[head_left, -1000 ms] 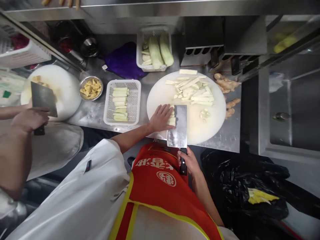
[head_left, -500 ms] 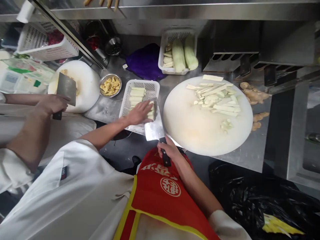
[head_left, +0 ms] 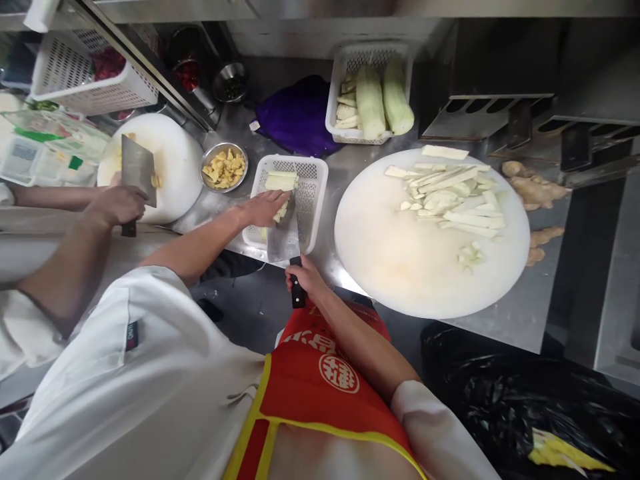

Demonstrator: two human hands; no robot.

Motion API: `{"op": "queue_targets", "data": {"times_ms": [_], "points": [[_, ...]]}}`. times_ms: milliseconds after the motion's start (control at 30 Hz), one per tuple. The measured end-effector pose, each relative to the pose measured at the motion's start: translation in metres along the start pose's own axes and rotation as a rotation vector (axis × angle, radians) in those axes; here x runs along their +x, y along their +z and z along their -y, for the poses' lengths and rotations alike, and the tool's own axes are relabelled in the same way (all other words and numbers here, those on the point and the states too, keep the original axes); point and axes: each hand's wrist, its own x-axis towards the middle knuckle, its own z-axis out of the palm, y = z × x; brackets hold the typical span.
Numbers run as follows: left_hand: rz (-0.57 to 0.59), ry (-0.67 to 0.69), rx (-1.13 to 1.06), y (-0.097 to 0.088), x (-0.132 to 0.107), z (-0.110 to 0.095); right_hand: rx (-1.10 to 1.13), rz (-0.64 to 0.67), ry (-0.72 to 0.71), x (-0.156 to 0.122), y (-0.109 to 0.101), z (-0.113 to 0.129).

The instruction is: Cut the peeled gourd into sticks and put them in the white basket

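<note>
My right hand [head_left: 307, 277] is wrapped round the black handle of a cleaver [head_left: 284, 241]. The broad blade reaches into a low white basket [head_left: 320, 193], lying over its front part. My left hand [head_left: 265, 208] is curved over cut pale gourd pieces [head_left: 281, 212] at the blade, fingers on top and the thumb side lower. Other gourd pieces [head_left: 281, 180] lie in a row farther back in the basket. On the round white chopping board [head_left: 385, 267] to the right is a heap of gourd sticks [head_left: 450, 190], with small scraps [head_left: 470, 256] nearer me.
At the left, a co-worker's hand [head_left: 117, 203] grips another cleaver [head_left: 139, 170] over a second round board [head_left: 183, 160]. A metal bowl [head_left: 225, 167] holds yellow pieces. Behind are a purple cloth [head_left: 300, 113] and a basket with whole gourds [head_left: 370, 100]. Ginger [head_left: 535, 187] lies right.
Both my hands and the cleaver have moved left, bringing the blade from the basket's right edge to over its inside. The gourd pieces under my left hand have moved with it.
</note>
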Motion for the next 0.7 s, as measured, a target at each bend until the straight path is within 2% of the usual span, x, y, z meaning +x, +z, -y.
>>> {"op": "queue_targets", "data": {"times_ms": [133, 267, 467, 533, 633, 700], "points": [[-0.065, -0.023, 0.007, 0.011, 0.005, 0.001, -0.034, -0.001, 0.038, -0.026, -0.017, 0.004], [-0.126, 0.004, 0.004, 0.026, 0.005, 0.002, -0.172, -0.049, 0.104, -0.086, -0.058, 0.014], [-0.205, 0.016, -0.032, 0.044, -0.001, -0.004, -0.325, -0.103, 0.009, -0.178, -0.122, 0.027], [-0.296, -0.085, -0.114, 0.048, 0.002, -0.012, -0.321, -0.166, -0.018, -0.199, -0.134, 0.024], [-0.46, -0.362, -0.238, 0.051, 0.014, -0.032, -0.247, -0.284, -0.052, -0.221, -0.141, 0.015], [-0.487, -0.478, -0.282, 0.051, 0.021, -0.047, -0.176, -0.374, -0.071, -0.23, -0.139, 0.009]]}}
